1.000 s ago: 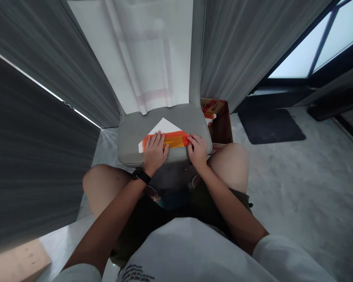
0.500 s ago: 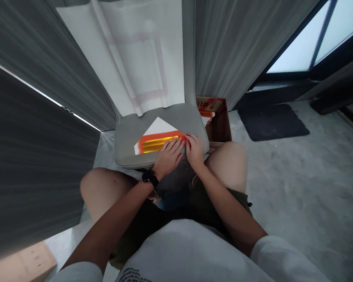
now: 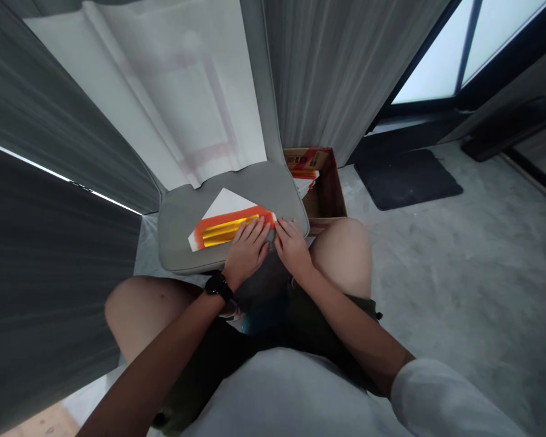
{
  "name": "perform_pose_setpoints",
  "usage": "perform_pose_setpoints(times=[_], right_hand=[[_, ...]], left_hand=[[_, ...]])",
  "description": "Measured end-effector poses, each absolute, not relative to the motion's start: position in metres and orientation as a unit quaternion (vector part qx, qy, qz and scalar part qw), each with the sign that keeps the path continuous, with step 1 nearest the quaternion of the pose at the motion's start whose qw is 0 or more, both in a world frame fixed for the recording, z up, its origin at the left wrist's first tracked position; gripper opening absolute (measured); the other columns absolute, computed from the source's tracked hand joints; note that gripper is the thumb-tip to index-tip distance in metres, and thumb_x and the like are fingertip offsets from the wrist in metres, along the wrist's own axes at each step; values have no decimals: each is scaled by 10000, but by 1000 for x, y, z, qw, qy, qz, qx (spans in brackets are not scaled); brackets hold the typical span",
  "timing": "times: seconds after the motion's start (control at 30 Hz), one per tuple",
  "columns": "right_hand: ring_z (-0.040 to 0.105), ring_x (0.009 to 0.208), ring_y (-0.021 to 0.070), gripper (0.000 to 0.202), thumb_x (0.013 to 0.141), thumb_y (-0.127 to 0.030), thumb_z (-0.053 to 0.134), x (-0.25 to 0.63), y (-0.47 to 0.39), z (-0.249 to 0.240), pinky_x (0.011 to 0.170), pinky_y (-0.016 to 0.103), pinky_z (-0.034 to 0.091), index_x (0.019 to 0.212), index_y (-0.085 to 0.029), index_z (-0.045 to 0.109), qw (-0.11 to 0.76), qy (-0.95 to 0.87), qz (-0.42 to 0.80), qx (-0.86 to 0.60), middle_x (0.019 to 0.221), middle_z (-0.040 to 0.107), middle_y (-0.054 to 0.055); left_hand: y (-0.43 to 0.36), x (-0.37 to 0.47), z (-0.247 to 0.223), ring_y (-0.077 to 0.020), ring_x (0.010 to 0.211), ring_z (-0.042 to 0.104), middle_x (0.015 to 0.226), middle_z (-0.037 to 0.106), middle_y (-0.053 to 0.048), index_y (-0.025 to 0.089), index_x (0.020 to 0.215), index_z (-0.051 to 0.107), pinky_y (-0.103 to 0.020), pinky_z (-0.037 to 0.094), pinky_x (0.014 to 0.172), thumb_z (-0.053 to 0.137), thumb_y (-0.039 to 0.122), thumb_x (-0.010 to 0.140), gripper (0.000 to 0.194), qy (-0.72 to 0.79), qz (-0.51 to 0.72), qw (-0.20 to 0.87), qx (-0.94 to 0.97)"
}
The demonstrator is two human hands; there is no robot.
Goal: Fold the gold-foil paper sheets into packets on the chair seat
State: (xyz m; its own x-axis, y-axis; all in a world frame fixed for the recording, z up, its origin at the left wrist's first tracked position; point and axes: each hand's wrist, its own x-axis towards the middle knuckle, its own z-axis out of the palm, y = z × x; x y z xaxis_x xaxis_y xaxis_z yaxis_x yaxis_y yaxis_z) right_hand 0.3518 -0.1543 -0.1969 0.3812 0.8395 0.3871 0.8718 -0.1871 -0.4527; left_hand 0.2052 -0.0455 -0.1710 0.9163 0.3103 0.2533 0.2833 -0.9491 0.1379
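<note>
A folded sheet of paper (image 3: 222, 232), white with an orange band and shiny gold strips, lies on the grey chair seat (image 3: 255, 182) in front of me. My left hand (image 3: 246, 252) presses on its right half, palm down, fingers stretched out over the gold and orange. At the paper's right tip is my right hand (image 3: 293, 249), its fingers bent and closed on that corner. Both hands are close together but apart. The underside of the paper and my right thumb are hidden.
A large white sheet (image 3: 164, 91) hangs over the chair's backrest. Right of the seat stands an open cardboard box (image 3: 335, 182) holding similar orange and white papers (image 3: 304, 182). A dark mat (image 3: 404, 179) lies on the floor beyond. Grey curtains (image 3: 318, 73) hang behind the chair.
The view has shifted, so the chair and paper sit further left. My right hand has slid slightly down and outward along the paper's right tip, while the left hand stays flat on it.
</note>
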Motion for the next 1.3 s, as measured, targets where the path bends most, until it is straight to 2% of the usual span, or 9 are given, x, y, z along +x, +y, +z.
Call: perform_pose_setpoints(times=[0.1,0.3,0.43,0.67,0.83,1.13,1.3], right_hand=[[582,1420,298,479,1050,-169,411,348,-155,-200,1285,571,387,1457,-86,648,297,-559,-30,-774,1433,679,200],[522,1479,327,497,1090,-216,374,342,-158,-201,1293,578,360,1469,8,606,238,-569,-37,-786,1501,618,252],[442,1542,337,512,1093,-216,387,338,-160,-201,1309,584,321,1524,11,546,214,-569,-26,-793,1569,552,260],[384,1577,355,551,1103,-267,378,340,-168,-201,1298,617,325,1567,7,489,212,-584,-18,-784,1617,496,263],[422,1558,337,535,1104,-266,373,341,-169,-200,1304,598,326,1561,-25,513,225,-581,-25,-782,1595,533,238],[488,1513,329,502,1093,-192,354,338,-163,-201,1289,567,369,1497,7,575,228,-561,-37,-795,1557,571,248],[514,1497,324,487,1090,-182,371,337,-161,-201,1292,564,370,1488,-11,593,232,-559,-31,-795,1547,585,238]], left_hand=[[-45,205,-172,-307,1580,382,1664,466,-135,115,1587,498,-539,307,1310,396,303,1106,526,150,140,57,977],[-46,206,-169,-295,1586,370,1665,466,-133,130,1585,507,-533,298,1313,404,291,1099,522,155,132,67,977],[-47,206,-167,-289,1586,368,1666,465,-133,122,1573,522,-514,291,1316,389,306,1102,522,154,125,66,978],[-46,205,-170,-277,1595,355,1667,460,-143,136,1590,498,-518,275,1318,360,352,1111,544,152,130,67,978],[-48,205,-167,-271,1597,355,1674,449,-138,139,1591,500,-507,263,1325,369,345,1107,542,158,122,64,978],[-59,196,-171,-308,1592,364,1698,391,-154,145,1626,460,-575,254,1319,378,353,1114,559,202,138,40,969],[-50,169,-169,-308,1589,368,1677,432,-127,180,1633,461,-569,242,1332,416,319,1105,548,199,141,29,969]])
